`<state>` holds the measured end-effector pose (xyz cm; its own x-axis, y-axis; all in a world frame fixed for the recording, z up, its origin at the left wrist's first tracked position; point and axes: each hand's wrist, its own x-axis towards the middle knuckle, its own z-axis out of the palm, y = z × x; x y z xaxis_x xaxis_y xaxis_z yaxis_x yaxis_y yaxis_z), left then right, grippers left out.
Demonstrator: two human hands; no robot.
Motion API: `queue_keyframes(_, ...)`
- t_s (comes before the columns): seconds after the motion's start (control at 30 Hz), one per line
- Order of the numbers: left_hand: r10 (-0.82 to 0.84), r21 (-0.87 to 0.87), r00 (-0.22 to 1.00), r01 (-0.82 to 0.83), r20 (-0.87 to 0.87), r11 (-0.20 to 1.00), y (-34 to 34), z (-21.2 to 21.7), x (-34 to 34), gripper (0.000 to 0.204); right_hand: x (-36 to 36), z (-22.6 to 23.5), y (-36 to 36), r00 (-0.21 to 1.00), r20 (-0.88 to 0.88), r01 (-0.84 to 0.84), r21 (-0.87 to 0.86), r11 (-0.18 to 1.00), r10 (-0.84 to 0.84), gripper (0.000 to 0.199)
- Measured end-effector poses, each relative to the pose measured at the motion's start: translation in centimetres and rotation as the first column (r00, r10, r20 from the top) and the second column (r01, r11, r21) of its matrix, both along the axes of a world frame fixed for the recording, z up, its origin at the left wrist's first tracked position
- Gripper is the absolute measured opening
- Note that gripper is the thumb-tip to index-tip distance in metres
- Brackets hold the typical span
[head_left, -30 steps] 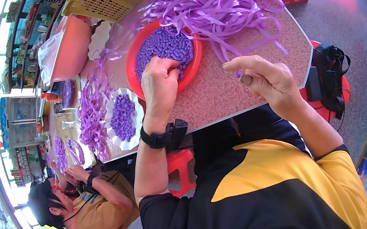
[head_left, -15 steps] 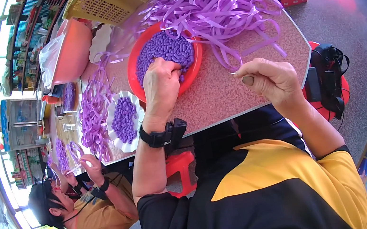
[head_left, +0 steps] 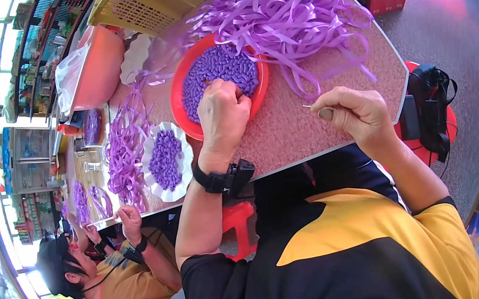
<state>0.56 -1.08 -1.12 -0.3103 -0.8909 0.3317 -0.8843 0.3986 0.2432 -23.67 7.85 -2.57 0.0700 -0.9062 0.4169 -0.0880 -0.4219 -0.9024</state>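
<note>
A round red bowl point(head_left: 179, 118) full of small purple beads point(head_left: 217, 68) stands on the table in front of me. My left hand point(head_left: 222, 113), with a black band at its wrist, is closed above the bowl's near side; its fingertips are hidden against the beads. To the right of the bowl, my right hand point(head_left: 355, 109) pinches a thin, pale metal needle point(head_left: 308, 105) between thumb and forefinger, its tip toward the left. Beyond that hand spreads a big heap of purple ribbon point(head_left: 286, 10), some strands drooping near the needle.
Left of the bowl lie a fluted white dish point(head_left: 185, 180) of purple beads and more ribbon point(head_left: 126, 148). A yellow basket point(head_left: 135, 6) and pink basin point(head_left: 98, 68) stand behind. A co-worker point(head_left: 128, 280) sits at left. A red stool point(head_left: 451, 122) carries black gear.
My left hand has shifted slightly right and toward me over the bowl, still closed. My right hand keeps its pinch on the needle, almost in place. The co-worker's near hand has moved a little right.
</note>
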Motion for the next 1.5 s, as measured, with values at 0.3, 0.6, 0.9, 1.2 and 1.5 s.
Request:
queue_keyframes(0.3,0.28,0.436,0.381,0.423,-0.881,0.795,4.6,4.1,0.6,0.004,2.0,1.2,-1.7,0.997,-0.045,-0.067,-0.063,0.996,0.064,0.015)
queue_keyframes(0.6,0.281,0.231,0.02,0.624,-0.96,0.747,6.5,1.2,0.3,0.009,5.1,1.7,-2.1,0.968,-0.244,-0.09,-0.141,0.986,0.053,0.018)
queue_keyframes(0.9,0.315,0.157,-0.132,0.653,-0.94,0.741,6.2,-1.2,1.0,0.004,5.1,2.0,-1.6,0.928,-0.372,-0.048,-0.212,0.976,-0.035,0.024)
queue_keyframes(1.2,0.303,0.173,-0.114,0.613,-0.946,0.771,6.4,-1.4,1.1,0.01,5.1,2.2,-1.3,0.881,-0.472,-0.077,-0.201,0.977,-0.028,0.028)
queue_keyframes(1.5,0.272,0.155,-0.097,0.62,-0.957,0.769,6.4,-1.3,0.8,0.013,4.5,2.3,-1.5,0.862,-0.505,-0.082,-0.216,0.973,-0.039,0.031)
